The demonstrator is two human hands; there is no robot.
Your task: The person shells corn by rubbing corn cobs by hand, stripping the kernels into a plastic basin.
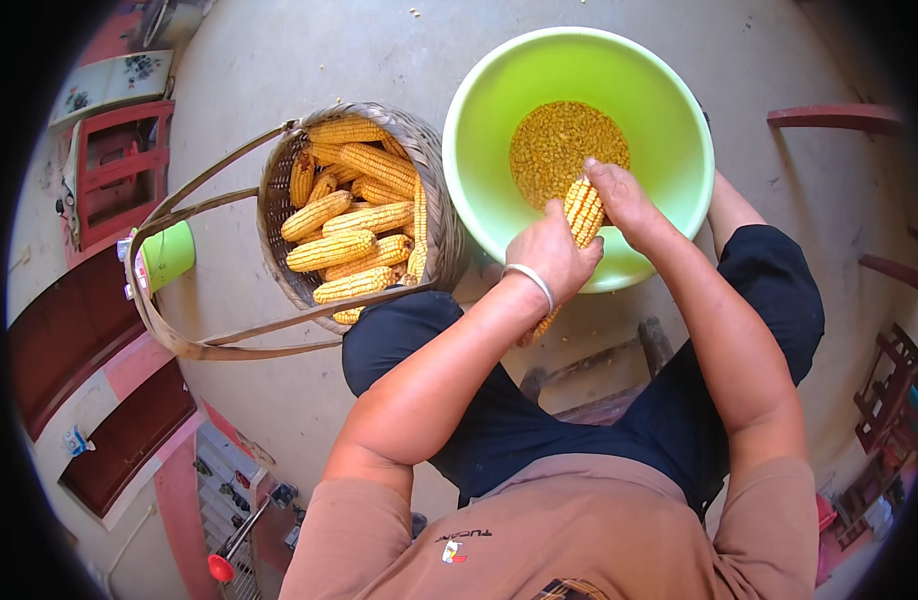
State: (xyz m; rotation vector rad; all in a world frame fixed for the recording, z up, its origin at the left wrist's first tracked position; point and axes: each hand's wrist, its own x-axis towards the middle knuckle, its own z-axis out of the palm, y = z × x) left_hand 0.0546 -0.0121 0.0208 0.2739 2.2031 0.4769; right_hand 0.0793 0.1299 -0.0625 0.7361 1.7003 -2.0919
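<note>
My left hand (553, 251), with a pale bangle at the wrist, is wrapped around an ear of dried yellow corn (585, 210) held over a green plastic basin (579, 64). Bare strips show between its kernel rows. My right hand (620, 195) grips the ear's upper end, the thumb lying at the tip. Loose corn kernels (560, 142) cover part of the basin's bottom. More corn (541, 330) shows below my left wrist; I cannot tell whether it is the same ear. To the left, a tilted woven basket (440, 195) holds several whole ears (331, 251).
The basket's long looped strap (148, 307) spreads leftward over the concrete floor (249, 67). A small green bin (170, 255) stands beyond it. Under my legs is part of a wooden stool (594, 360). Red wooden furniture (121, 176) lines the left, and a red wooden piece (830, 118) juts in at right.
</note>
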